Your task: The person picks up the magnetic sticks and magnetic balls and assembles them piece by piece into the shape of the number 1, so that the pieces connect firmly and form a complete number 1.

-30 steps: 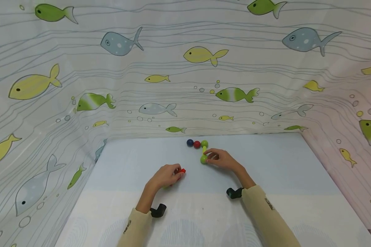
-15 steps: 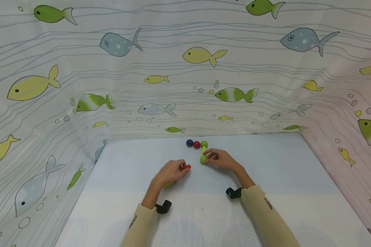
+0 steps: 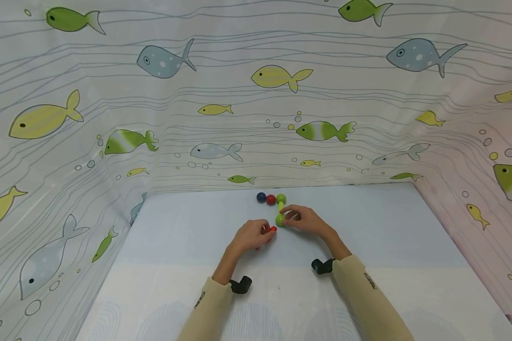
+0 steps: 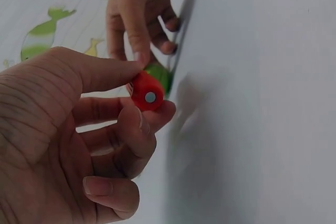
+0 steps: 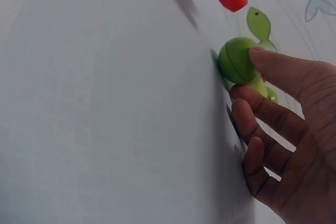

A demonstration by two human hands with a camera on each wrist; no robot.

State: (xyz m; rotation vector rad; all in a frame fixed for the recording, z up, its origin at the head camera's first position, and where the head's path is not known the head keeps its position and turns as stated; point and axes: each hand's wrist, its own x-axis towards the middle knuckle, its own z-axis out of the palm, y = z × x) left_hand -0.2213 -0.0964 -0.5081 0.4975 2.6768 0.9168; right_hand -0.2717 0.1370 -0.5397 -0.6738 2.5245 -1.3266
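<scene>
My left hand (image 3: 252,235) pinches a red rod (image 4: 147,92) between thumb and fingers. A small silvery disc shows on the rod's end in the left wrist view. Just to the right, my right hand (image 3: 306,219) holds a green ball (image 5: 237,60) with its thumb and fingertips, low over the table. A yellow-green rod (image 3: 281,206) runs from this ball back to a second green ball (image 3: 281,198). The tip of the red rod points at the near green ball, a short gap apart in the right wrist view.
A red ball (image 3: 270,200) and a dark blue ball (image 3: 261,197) sit in a row left of the far green ball. Behind the white table (image 3: 367,222) rises a cloth backdrop (image 3: 256,137) printed with fish. Both wrists wear small black cameras.
My left hand has moved right and slightly away from me, bringing the red rod close to the near green ball. The right hand stays in place. Green glimpsed beneath my left wrist is out of sight.
</scene>
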